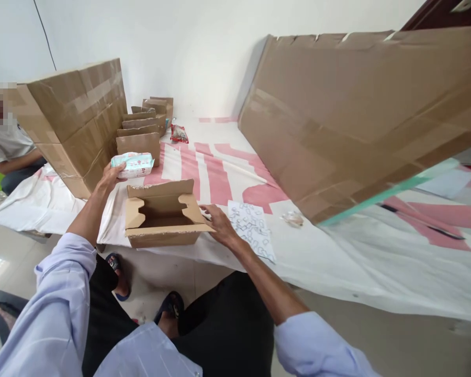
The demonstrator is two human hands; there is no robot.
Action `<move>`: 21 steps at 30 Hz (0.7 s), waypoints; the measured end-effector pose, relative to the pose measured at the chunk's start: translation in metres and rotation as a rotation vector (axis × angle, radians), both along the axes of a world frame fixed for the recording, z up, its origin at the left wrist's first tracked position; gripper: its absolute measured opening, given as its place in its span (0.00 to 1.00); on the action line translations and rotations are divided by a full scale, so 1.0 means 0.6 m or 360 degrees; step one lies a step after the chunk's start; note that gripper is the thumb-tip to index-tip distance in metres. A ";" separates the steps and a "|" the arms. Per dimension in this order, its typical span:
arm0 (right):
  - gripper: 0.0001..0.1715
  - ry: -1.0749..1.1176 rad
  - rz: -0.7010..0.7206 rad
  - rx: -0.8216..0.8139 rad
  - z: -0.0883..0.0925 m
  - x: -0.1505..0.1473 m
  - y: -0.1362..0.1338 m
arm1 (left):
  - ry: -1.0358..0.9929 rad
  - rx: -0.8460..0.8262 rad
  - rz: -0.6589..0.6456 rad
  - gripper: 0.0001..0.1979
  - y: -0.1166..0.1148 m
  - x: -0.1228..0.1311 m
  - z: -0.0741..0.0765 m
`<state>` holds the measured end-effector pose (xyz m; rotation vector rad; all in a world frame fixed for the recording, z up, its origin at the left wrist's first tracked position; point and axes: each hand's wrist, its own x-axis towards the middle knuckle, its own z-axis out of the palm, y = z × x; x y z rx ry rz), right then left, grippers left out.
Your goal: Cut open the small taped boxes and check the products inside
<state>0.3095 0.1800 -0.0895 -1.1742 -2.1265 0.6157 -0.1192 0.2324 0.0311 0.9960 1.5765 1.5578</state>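
Note:
My left hand grips a white and mint-green soft pack, which looks like a pack of wet wipes, and holds it up beyond the left rear of an open cardboard box. The box stands at the table's front edge with its flaps raised, and its inside is in shadow. On the right side of this box, my right hand has its fingers closed at the corner by the front flap. A paper sheet with drawn shapes lies just right of that hand.
Several small open boxes stand in a row behind, beside a taped carton stack. A red packet lies near them. A big cardboard panel leans at right, near a dark thin tool. Another person sits at far left.

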 end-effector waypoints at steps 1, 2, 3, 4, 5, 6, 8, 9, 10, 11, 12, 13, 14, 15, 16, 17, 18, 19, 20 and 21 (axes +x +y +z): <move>0.24 -0.0025 0.0005 0.0019 -0.012 0.001 -0.004 | 0.0003 -0.0020 0.0007 0.34 0.013 -0.003 -0.001; 0.23 -0.0053 0.0007 0.0041 -0.024 0.000 -0.009 | 0.0010 -0.0037 0.0017 0.34 0.024 -0.005 -0.003; 0.23 -0.0083 -0.0002 0.0069 -0.034 -0.002 -0.013 | 0.0021 -0.0055 0.0029 0.35 0.033 -0.006 -0.006; 0.23 -0.0110 -0.0025 0.0102 -0.044 -0.005 -0.018 | 0.0036 -0.0077 0.0043 0.36 0.040 -0.006 -0.011; 0.23 -0.0134 -0.0064 0.0138 -0.053 -0.008 -0.023 | 0.0057 -0.0105 0.0056 0.37 0.045 -0.004 -0.018; 0.24 -0.0150 -0.0114 0.0177 -0.061 -0.012 -0.027 | 0.0082 -0.0136 0.0072 0.38 0.047 -0.002 -0.027; 0.23 -0.0150 -0.0214 0.0239 -0.074 -0.017 -0.034 | 0.0146 -0.0193 0.0124 0.40 0.047 0.005 -0.049; 0.23 -0.0141 -0.0246 0.0257 -0.078 -0.018 -0.035 | 0.0180 -0.0213 0.0161 0.41 0.046 0.008 -0.059; 0.22 -0.0131 -0.0263 0.0267 -0.081 -0.019 -0.036 | 0.0211 -0.0225 0.0198 0.41 0.046 0.012 -0.067; 0.22 -0.0121 -0.0272 0.0271 -0.083 -0.018 -0.036 | 0.0238 -0.0230 0.0229 0.41 0.045 0.016 -0.072; 0.22 -0.0113 -0.0279 0.0273 -0.084 -0.017 -0.036 | 0.0259 -0.0229 0.0247 0.40 0.044 0.020 -0.074; 0.21 -0.0106 -0.0285 0.0275 -0.083 -0.017 -0.035 | 0.0276 -0.0222 0.0246 0.40 0.040 0.022 -0.073; 0.21 -0.0100 -0.0291 0.0278 -0.083 -0.016 -0.035 | 0.0287 -0.0209 0.0232 0.40 0.032 0.023 -0.069; 0.21 -0.0093 -0.0297 0.0284 -0.081 -0.016 -0.035 | 0.0296 -0.0191 0.0212 0.41 0.017 0.022 -0.063; 0.20 -0.0085 -0.0303 0.0292 -0.080 -0.016 -0.036 | 0.0299 -0.0150 0.0162 0.42 -0.004 0.020 -0.055; 0.19 -0.0078 -0.0309 0.0303 -0.078 -0.017 -0.037 | 0.0296 -0.0103 0.0086 0.45 -0.034 0.016 -0.046; 0.19 -0.0072 -0.0315 0.0316 -0.077 -0.018 -0.038 | 0.0287 -0.0040 -0.0025 0.47 -0.071 0.011 -0.037; 0.19 -0.0067 -0.0323 0.0329 -0.075 -0.020 -0.039 | 0.0251 0.0093 -0.0276 0.52 -0.114 0.007 -0.030; 0.19 -0.0066 -0.0334 0.0339 -0.074 -0.022 -0.041 | 0.0213 0.0159 -0.0559 0.60 -0.161 0.004 -0.025; 0.19 -0.0071 -0.0347 0.0346 -0.073 -0.024 -0.042 | 0.0184 0.0146 -0.0809 0.68 -0.209 0.005 -0.022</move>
